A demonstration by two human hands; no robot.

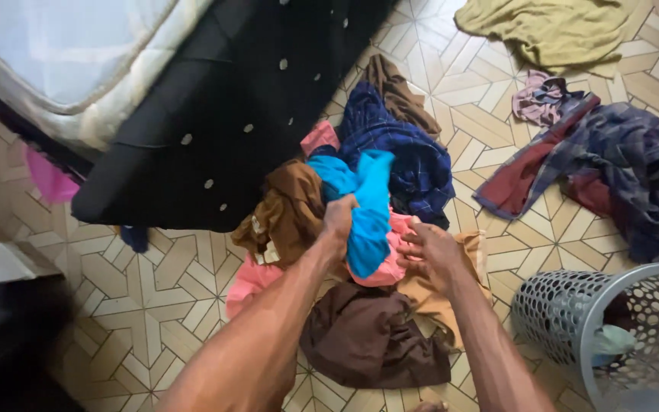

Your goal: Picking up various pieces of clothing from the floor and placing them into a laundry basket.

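Right now the left hand is clenched tight around a bunched fold of a turquoise garment, lifting it a little above the heap of clothes on the patterned tile floor. The right hand sits just beside it with fingers spread loosely, touching the pink cloth under the turquoise piece and gripping nothing that I can make out. The turquoise garment lies on top of the heap, between a brown satin-looking item to its left and a dark blue checked shirt behind it. It looks light, limp and soft, so it should drape and sag wherever it is not supported; a pinch on a gathered fold, as the left hand has, seems enough to carry it, though a trailing end could drag neighbouring pieces along. A dark brown garment lies nearest the person. A grey perforated laundry basket stands to the right, and a mattress with a black spotted cloth sits at upper left
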